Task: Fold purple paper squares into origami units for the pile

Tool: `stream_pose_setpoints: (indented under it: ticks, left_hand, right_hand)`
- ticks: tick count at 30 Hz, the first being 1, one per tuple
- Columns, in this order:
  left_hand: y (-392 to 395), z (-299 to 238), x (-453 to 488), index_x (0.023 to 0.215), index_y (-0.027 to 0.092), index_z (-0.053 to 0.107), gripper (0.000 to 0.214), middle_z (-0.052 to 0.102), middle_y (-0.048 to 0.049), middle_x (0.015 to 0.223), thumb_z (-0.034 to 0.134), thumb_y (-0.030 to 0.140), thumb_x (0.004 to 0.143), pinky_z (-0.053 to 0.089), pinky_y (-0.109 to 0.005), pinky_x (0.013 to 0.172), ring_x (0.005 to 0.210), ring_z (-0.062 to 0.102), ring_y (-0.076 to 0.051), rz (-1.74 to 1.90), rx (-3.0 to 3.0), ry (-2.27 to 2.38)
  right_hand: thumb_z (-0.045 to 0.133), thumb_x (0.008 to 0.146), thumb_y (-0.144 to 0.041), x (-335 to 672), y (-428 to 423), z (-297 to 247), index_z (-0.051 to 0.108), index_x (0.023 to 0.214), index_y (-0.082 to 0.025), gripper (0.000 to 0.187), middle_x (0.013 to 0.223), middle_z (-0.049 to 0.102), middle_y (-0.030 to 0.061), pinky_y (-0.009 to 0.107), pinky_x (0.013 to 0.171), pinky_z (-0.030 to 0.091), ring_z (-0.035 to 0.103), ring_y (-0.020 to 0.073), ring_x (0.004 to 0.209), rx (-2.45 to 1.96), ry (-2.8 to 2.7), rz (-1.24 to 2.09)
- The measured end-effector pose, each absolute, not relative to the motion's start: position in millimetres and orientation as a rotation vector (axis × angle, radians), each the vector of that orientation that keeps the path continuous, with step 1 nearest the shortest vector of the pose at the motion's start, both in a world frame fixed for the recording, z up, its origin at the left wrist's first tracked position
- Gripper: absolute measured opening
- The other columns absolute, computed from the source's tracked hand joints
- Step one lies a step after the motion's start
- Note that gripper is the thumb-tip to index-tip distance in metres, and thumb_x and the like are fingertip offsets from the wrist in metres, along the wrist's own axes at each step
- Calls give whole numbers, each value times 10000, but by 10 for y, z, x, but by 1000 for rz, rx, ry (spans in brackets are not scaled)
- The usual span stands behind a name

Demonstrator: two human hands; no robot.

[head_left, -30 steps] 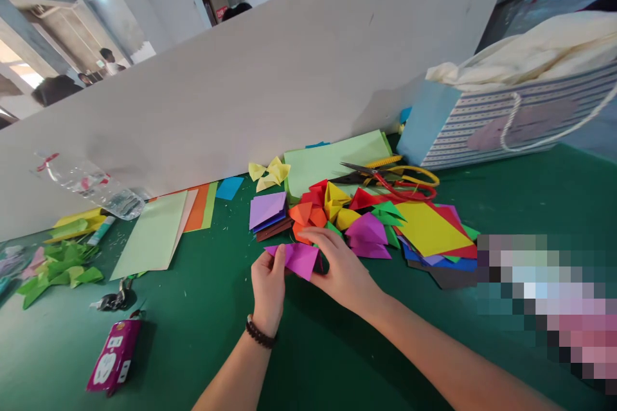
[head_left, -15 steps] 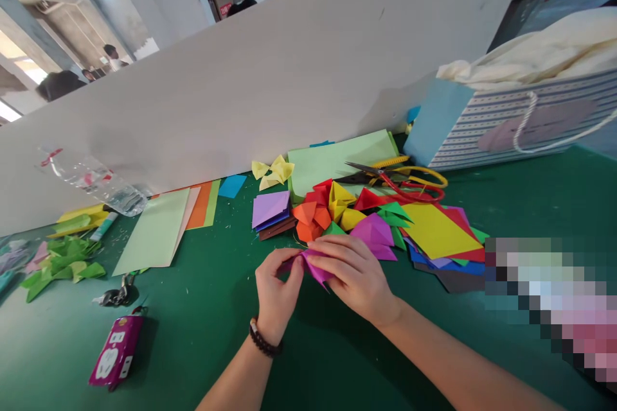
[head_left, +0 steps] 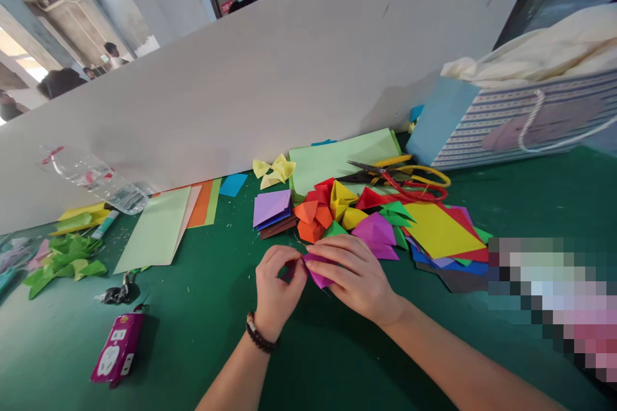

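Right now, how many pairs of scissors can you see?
2: the red-handled scissors and the yellow-handled scissors, overlapping, blades over the pale green sheet; more may be hidden.

Small purple folded-paper piece [head_left: 319,277]: one even hue. Dark green flat worktop [head_left: 193,353]: pale specks scattered. Rectangular blue-and-white paper carrier bag [head_left: 499,109]: front striped, with a pinkish patch; side plain light blue; twisted-rope handle [head_left: 531,117] white. Magenta oblong soft-plastic pack [head_left: 117,347]: white patches. Dark round-beaded bracelet [head_left: 261,341]: near-black, one tan section. Yellow four-sided paper sheet [head_left: 443,230]: plain, red sheet [head_left: 475,253] beneath.
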State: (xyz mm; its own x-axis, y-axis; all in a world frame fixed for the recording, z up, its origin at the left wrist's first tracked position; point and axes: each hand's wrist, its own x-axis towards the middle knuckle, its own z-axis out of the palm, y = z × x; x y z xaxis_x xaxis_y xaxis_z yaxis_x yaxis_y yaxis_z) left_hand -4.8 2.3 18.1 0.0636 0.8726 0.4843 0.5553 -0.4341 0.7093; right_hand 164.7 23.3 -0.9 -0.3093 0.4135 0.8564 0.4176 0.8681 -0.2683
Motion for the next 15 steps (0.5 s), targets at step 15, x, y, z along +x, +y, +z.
stream_pose_setpoints:
  ticks: [15]
  left_hand:
    - [49,124,0,933,175,713,170,713,-75,928,617,273,833,529,-280,760,838,658,-175,1248,1485,1377]
  right_hand:
    - [553,847,-122,1613,295,-73,678,997,-256,237,954,719,58,396,780,554,661,214,900,-840,-1719,179]
